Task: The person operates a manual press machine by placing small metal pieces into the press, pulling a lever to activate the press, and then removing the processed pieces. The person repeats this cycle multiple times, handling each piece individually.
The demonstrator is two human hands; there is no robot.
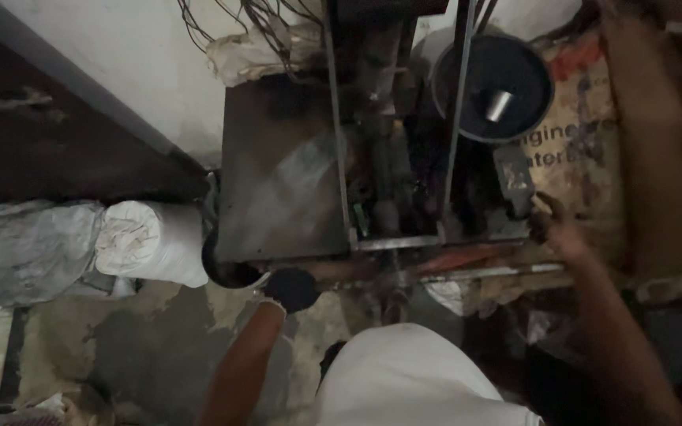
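Observation:
My left hand (291,289), in a dark glove, is at the front edge of a greasy metal machine bed (278,189), just below its lower corner; its fingers look closed, and I cannot tell if anything is in them. My right hand (556,229) reaches to the right side of the machine, fingers bent against a dark oily part next to a small metal block (513,180). A metal frame (396,241) of thin rods stands over the machine's middle. My white shirt (412,379) fills the lower centre.
A dark round bowl (495,87) with a small metal cup inside sits at the top right on printed cardboard (582,150). A white rolled sack (151,241) and grey sack (29,248) lie on the left. Wires hang at the top. The floor is stained concrete.

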